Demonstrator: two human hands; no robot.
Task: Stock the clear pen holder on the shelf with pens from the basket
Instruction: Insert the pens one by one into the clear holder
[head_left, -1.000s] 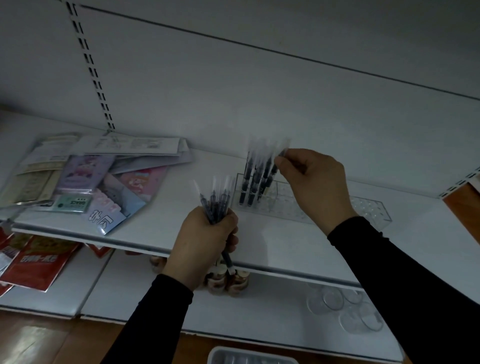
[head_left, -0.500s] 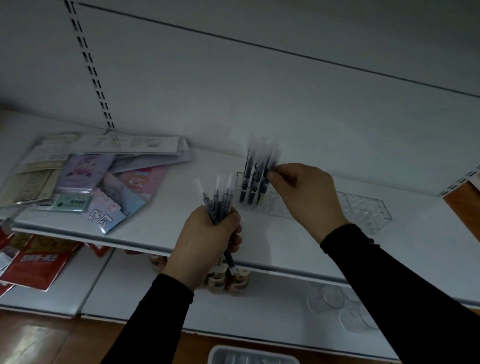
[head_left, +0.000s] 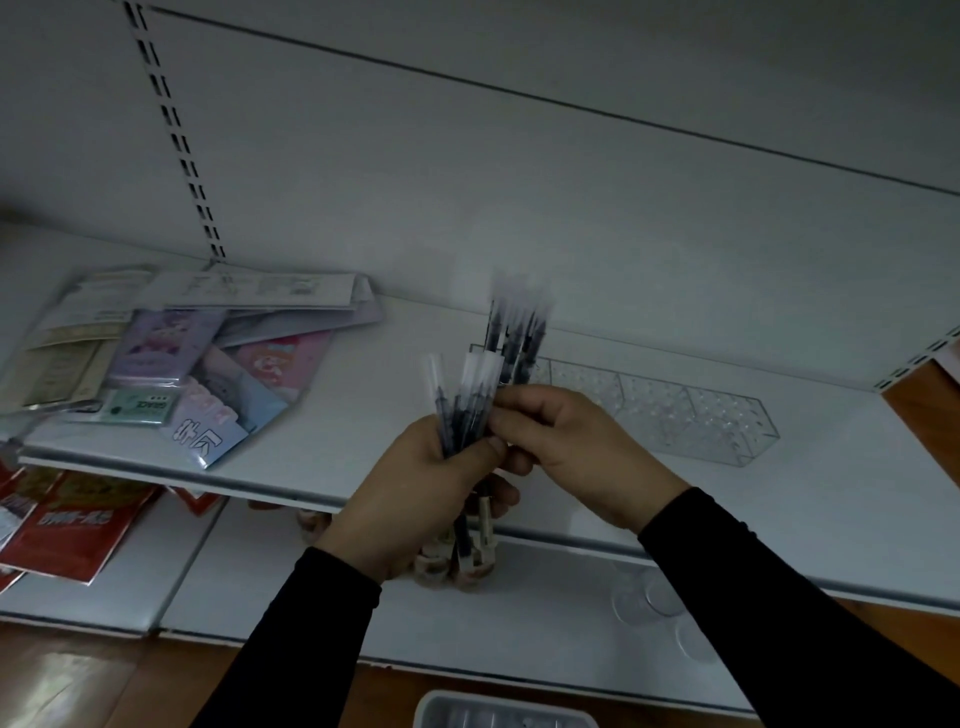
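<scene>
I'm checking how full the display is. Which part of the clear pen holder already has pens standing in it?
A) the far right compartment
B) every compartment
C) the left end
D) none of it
C: dark pens stand only at the left end of the clear pen holder; its compartments to the right look empty, while the left hand grips the pen bundle that the right hand pinches at.

pens in holder (head_left: 514, 332) blurred; basket (head_left: 498, 714) cut off
</scene>
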